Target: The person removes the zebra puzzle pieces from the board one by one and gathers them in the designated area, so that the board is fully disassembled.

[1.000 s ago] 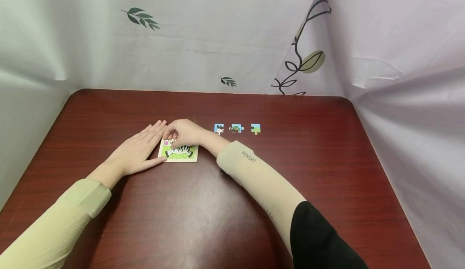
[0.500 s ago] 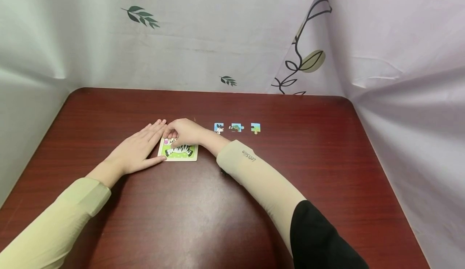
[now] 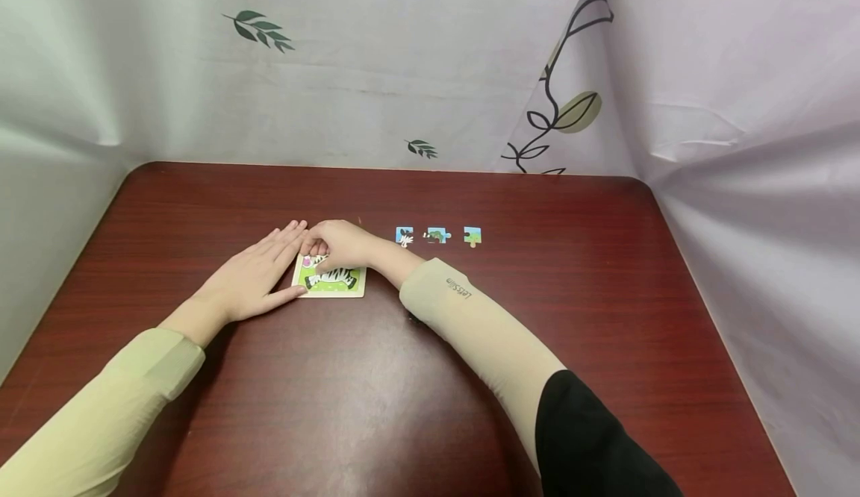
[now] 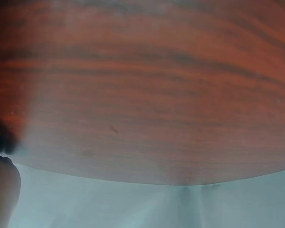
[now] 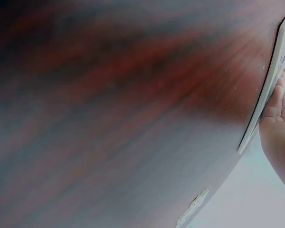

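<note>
The right hand (image 3: 343,242) bends its fingers over the far left part of a zebra jigsaw board (image 3: 334,286); whether they pinch a piece is hidden, so I cannot tell. The left hand (image 3: 251,277) lies with fingers straight along the board's left side, thumb tip touching its near left corner. The board, directly under the right fingers, is flat and roughly square, with a pale rim, a green printed ground and no obvious long axis. To the right, nearer the right hand, three thin, knobbed jigsaw pieces lie apart in a left-to-right row: a zebra-head piece (image 3: 404,236), a blue-and-green middle piece (image 3: 438,236) and an end piece (image 3: 472,236). Beneath spreads the glossy, red-brown wood-grain counter (image 3: 416,377).
</note>
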Motion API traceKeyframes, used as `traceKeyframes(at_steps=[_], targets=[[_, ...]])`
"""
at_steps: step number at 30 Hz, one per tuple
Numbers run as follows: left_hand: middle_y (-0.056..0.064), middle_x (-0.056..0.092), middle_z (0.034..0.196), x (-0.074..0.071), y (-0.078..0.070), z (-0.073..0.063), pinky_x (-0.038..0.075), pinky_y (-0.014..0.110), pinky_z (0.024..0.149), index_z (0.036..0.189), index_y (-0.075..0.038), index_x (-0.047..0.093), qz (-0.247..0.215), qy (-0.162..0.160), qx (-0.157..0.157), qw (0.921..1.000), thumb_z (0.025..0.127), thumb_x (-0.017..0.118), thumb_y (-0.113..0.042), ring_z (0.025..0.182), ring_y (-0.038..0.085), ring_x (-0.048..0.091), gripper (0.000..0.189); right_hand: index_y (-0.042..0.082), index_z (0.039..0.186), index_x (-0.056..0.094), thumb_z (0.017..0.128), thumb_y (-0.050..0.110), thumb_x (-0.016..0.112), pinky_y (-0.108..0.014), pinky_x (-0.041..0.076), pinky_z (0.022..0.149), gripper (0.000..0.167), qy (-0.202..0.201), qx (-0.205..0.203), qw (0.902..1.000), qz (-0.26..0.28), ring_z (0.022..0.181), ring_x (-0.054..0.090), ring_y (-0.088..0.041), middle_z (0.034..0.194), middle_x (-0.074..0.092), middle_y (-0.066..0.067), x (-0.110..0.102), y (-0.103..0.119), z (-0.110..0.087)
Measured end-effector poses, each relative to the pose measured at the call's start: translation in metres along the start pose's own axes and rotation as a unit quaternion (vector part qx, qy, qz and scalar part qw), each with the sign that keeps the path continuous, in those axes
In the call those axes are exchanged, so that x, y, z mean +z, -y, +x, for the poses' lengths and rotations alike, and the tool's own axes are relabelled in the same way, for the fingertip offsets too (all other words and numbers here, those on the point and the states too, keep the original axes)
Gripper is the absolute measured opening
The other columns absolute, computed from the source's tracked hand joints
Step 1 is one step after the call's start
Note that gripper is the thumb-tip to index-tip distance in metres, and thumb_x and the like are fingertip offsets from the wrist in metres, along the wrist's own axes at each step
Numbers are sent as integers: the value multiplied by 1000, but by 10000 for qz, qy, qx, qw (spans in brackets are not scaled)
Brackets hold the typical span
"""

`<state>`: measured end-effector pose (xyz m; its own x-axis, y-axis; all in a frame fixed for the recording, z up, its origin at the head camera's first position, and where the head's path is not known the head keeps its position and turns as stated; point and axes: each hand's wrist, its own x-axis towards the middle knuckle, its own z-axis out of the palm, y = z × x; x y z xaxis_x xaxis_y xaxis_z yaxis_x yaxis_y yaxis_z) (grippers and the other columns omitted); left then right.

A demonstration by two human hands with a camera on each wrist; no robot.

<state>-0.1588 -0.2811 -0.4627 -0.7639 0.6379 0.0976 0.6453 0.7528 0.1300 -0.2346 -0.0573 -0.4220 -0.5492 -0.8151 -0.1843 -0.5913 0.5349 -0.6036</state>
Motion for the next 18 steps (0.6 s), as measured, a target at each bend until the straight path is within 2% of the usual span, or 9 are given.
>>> traceKeyframes(at_steps=[10, 18], targets=[[26, 28, 173, -1, -1, 1, 0, 26, 137, 164, 7, 29, -103, -71, 73, 9999, 102, 65, -40, 163, 39, 24, 85, 6, 127, 72, 96, 13, 79, -11, 46, 87, 32, 48, -42, 10000, 62, 105, 63, -14, 118, 72, -8, 0, 1, -1], [23, 26, 174, 0, -2, 1, -3, 24, 137, 163, 6, 31, -79, -7, -91, 9999, 101, 66, -41, 164, 38, 22, 86, 5, 129, 70, 97, 12, 78, -12, 44, 90, 34, 104, -67, 9999, -23, 106, 61, -15, 120, 69, -9, -1, 2, -2]])
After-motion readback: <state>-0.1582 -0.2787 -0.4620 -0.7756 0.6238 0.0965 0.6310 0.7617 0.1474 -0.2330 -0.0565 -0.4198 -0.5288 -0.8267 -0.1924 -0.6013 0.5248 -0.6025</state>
